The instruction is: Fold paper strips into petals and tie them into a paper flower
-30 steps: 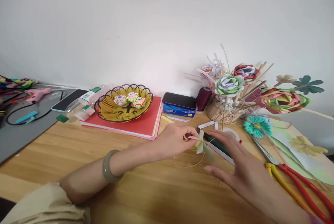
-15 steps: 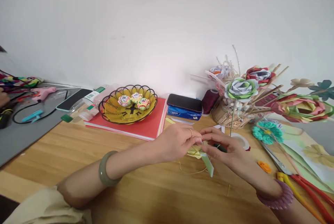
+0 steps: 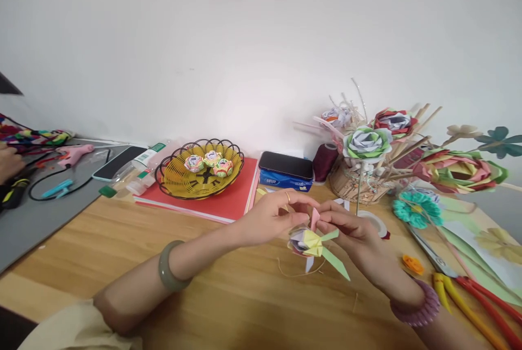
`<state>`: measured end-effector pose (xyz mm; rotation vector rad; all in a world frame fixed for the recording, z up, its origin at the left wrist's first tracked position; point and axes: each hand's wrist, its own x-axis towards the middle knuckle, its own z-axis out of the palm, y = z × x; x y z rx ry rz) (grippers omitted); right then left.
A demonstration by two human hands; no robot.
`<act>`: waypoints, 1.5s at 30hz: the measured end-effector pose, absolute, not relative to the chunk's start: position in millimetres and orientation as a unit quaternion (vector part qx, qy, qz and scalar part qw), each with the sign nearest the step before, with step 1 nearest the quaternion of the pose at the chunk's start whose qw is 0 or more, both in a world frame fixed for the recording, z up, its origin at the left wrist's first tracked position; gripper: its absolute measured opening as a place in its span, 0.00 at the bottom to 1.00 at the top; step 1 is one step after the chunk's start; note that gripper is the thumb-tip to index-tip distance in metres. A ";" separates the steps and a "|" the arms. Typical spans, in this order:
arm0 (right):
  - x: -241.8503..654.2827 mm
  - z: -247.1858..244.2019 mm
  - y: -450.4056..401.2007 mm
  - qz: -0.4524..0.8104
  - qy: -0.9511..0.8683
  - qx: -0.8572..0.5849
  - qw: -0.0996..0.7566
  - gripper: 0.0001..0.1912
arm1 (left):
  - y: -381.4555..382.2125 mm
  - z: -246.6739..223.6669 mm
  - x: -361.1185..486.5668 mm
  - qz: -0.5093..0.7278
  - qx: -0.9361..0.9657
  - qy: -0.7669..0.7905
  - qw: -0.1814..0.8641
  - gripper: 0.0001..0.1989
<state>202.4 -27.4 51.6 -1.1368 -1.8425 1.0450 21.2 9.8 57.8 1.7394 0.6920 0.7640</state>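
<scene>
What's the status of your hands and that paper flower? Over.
Right hand pinching pink strip on paper flower; left hand at it, grip unclear. Scissors lying close by right wrist.

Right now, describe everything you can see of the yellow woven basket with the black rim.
The shallow yellow basket, apparently woven plastic, has a looped black rim and dark marks at its center. It sits open side up on red paper. Three small, multicolored folded-paper flowers rest inside. No hand touches it. Its underside is hidden.
</scene>
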 end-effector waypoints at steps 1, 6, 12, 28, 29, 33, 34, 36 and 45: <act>203.5 49.9 -26.6 0.424 -0.702 -0.438 0.368 0.10 | 11.3 56.8 21.9 0.325 0.713 0.288 0.551 0.11; 204.1 41.1 -23.2 0.450 -0.680 -0.430 0.388 0.09 | 14.8 56.7 24.2 0.292 0.611 0.327 0.659 0.11; 207.4 27.6 -15.4 0.448 -0.688 -0.424 0.382 0.08 | 17.6 53.9 22.1 0.200 0.564 0.306 0.740 0.11; 187.0 28.7 -36.5 0.040 -0.805 -0.416 0.421 0.12 | 1.2 30.2 25.3 0.407 0.756 0.357 0.369 0.07; 187.1 28.2 -36.1 0.031 -0.808 -0.408 0.424 0.12 | 1.7 27.7 25.0 0.427 0.765 0.336 0.346 0.06; 190.3 28.6 -36.5 0.014 -0.817 -0.376 0.437 0.11 | 5.9 22.3 24.3 0.500 0.798 0.240 0.236 0.05; 191.6 28.6 -37.2 0.011 -0.821 -0.366 0.438 0.11 | 6.9 21.9 24.0 0.509 0.805 0.217 0.214 0.05; 194.4 27.4 -38.8 0.005 -0.830 -0.347 0.436 0.12 | 8.3 21.5 23.1 0.515 0.819 0.179 0.179 0.05; 203.5 20.6 -40.6 -0.031 -0.859 -0.310 0.407 0.11 | 8.6 11.9 22.6 0.549 0.821 0.129 0.095 0.09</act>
